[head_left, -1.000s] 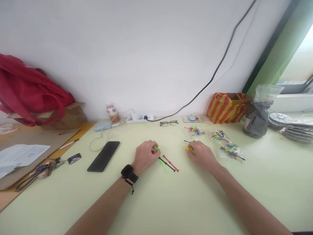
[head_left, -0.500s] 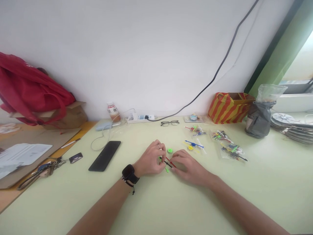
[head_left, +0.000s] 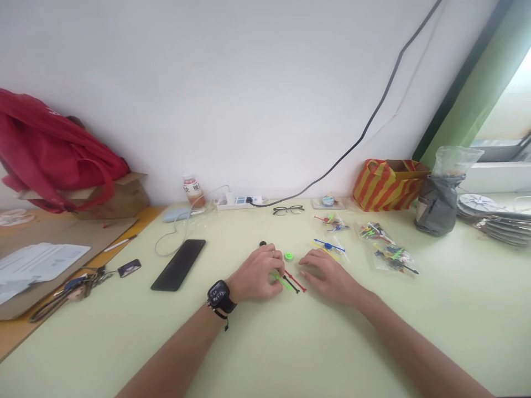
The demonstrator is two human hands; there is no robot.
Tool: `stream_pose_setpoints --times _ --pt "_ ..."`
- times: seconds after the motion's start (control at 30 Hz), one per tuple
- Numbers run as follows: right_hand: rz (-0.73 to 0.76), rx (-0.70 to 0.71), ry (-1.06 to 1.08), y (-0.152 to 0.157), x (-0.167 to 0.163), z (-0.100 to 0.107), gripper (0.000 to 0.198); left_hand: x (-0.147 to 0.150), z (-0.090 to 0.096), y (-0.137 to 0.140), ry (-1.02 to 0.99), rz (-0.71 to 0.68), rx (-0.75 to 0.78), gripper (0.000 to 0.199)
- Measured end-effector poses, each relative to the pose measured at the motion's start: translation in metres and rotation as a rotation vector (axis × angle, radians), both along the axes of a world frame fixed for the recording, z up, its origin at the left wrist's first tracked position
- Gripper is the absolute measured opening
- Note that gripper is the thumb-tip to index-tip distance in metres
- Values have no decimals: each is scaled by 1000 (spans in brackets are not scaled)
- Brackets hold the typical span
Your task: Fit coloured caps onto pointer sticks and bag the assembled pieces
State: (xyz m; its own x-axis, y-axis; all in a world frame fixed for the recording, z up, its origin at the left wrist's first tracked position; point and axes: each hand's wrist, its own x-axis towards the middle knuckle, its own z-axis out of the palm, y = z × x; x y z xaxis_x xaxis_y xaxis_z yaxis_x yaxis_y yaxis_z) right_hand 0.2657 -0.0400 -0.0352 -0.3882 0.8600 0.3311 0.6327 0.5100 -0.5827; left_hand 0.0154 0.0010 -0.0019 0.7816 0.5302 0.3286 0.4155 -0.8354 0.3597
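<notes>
My left hand (head_left: 258, 275), wearing a ring and a watch, rests on the table with its fingers closed over a green plastic arrow (head_left: 286, 285). Beside it, a black arrow (head_left: 292, 285) and a red arrow (head_left: 298, 282) lie slanted, their upper ends close to my left fingertips. To the right is my right hand (head_left: 327, 276), fingers bent, thumb and index apart, nothing visible between them. Between the hands sits a green round piece (head_left: 289, 256). A black round piece (head_left: 263, 243) shows beyond my left hand. Past my right hand are blue (head_left: 328, 245) and yellow arrows (head_left: 331, 254).
Bags of coloured parts (head_left: 396, 257) lie at the right, near a striped bag (head_left: 385, 185) and a grey bag (head_left: 437, 204). Glasses (head_left: 289, 210) and a power strip (head_left: 240, 202) are by the wall. A phone (head_left: 178, 265) and keys (head_left: 85, 284) lie left.
My right hand has drawn back to the right, off the red arrow. My left hand has shifted slightly down, baring the black round piece. The yellow round piece is no longer visible.
</notes>
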Motion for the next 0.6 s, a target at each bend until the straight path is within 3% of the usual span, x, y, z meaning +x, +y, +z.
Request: stream_pose_setpoints --times 0.33,0.5,0.6 --pt "1 13 -22 -1 -1 -2 15 1 -9 2 -20 -31 -41 18" --pt "-3 59 -62 0 -12 -10 43 5 -8 -3 -91 -51 -197 18" --pt "8 42 -128 1 -16 -10 43 5 -4 -5 -143 -53 -326 14"
